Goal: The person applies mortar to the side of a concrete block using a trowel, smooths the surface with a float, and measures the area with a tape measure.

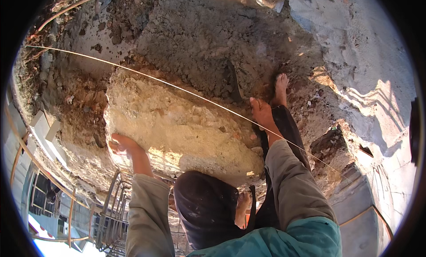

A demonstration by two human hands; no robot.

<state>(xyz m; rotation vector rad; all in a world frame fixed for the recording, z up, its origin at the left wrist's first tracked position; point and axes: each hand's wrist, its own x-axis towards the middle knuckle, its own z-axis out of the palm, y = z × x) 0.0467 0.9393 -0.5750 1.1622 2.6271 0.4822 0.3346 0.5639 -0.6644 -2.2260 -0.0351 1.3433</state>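
— Block (177, 119), pale and rough: where?
— Near centre, between my hands. Left hand (124, 145) half curled at its left end; right hand (262, 112) bent beside a dark blade (234, 81), its grip I cannot tell.
— Handling?
— Likely heavy, stiff, crumbly-edged. Best hold: low, both ends.

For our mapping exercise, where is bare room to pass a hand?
Over the pale block, between left hand, right hand and string; also the grey ground beyond it. Crowded: around the right hand, near bare foot and trouser leg.
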